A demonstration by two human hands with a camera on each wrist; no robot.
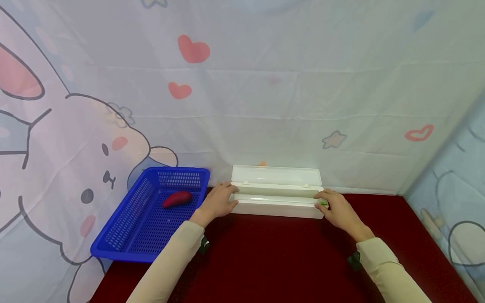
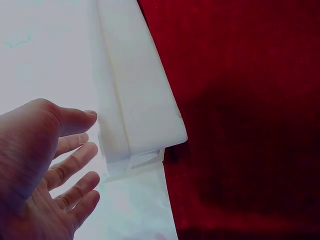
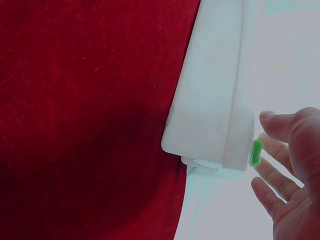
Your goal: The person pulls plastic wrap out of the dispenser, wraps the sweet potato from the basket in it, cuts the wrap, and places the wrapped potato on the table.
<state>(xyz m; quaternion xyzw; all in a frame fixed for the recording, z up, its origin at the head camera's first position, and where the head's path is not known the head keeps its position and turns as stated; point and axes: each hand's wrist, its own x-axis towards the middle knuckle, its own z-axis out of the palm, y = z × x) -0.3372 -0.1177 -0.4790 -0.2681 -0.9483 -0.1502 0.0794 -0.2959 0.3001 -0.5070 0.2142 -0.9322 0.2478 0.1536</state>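
Note:
A long white box [image 1: 276, 209] lies crosswise on the table, with its lid [image 1: 276, 174] raised at the back against the backdrop. It looks like a cling film dispenser; a small green slider [image 3: 256, 153] shows at its right end. My left hand [image 1: 219, 201] is at the box's left end, thumb in front and fingers behind. The left wrist view has those fingers [image 2: 80, 157] loosely bent and spread beside the box. At the opposite end is my right hand [image 1: 339, 210], its thumb and fingertips close around the green slider with a gap between them.
To the left, a blue plastic basket [image 1: 99, 248] holds a red, elongated, tapering thing [image 1: 177, 199]. A dark red cloth [image 1: 276, 256] covers the table. A pale printed backdrop [image 1: 265, 101] rises right behind the box, and another side of it stands at the right.

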